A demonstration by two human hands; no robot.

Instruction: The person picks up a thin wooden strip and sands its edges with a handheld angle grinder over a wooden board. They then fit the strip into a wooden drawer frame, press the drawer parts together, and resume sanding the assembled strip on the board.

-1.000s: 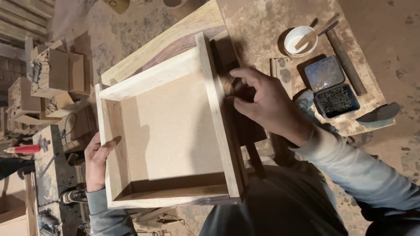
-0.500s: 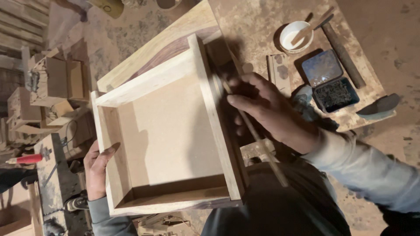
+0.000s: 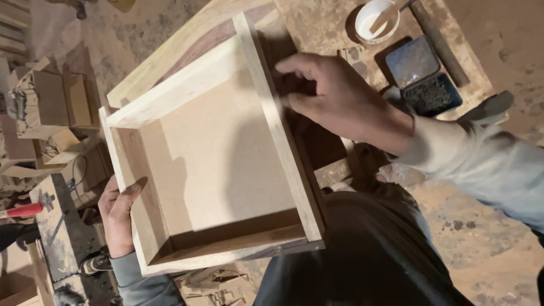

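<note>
Your right hand (image 3: 340, 99) has slid up the pale square drawer's (image 3: 215, 153) right rim, fingers pinching it; left hand (image 3: 119, 212) clamps the left wall at lower left.

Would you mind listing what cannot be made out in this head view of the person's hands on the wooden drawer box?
- Right hand: whether it grips anything against the wooden drawer box; its fingers cover the dark spot there.
- Left hand: fingertips hidden behind the box's side wall.
- White bowl: cut off by the top edge.
- Open blue tin: contents too small and dark.
- Red-handled tool: cut off by the left edge.
</note>
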